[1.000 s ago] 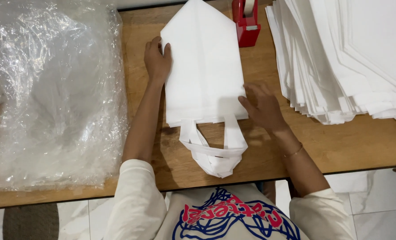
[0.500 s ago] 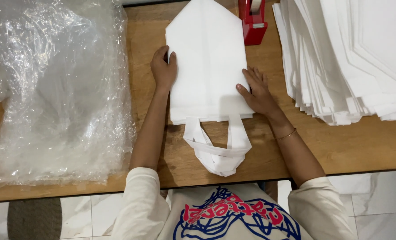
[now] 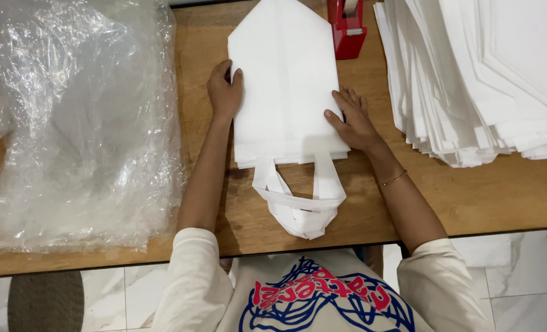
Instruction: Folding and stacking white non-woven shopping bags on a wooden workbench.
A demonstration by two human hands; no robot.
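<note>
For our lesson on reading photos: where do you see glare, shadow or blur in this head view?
Head view: glare glints across the crinkled plastic; soft shadows lie beside the left hand and under the bag handles; the stack is bright, its layers still distinct; everything looks sharp, no blur.

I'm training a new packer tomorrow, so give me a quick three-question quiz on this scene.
1. True or false: both hands rest flat on the folded white bag.
2. Which stands at the table's far edge? A) red tape dispenser B) scissors C) stapler
3. Fill in: the bag's handles point ____ the person.

Key
1. True: left hand at its left edge, right hand at its right edge.
2. A
3. toward
</note>
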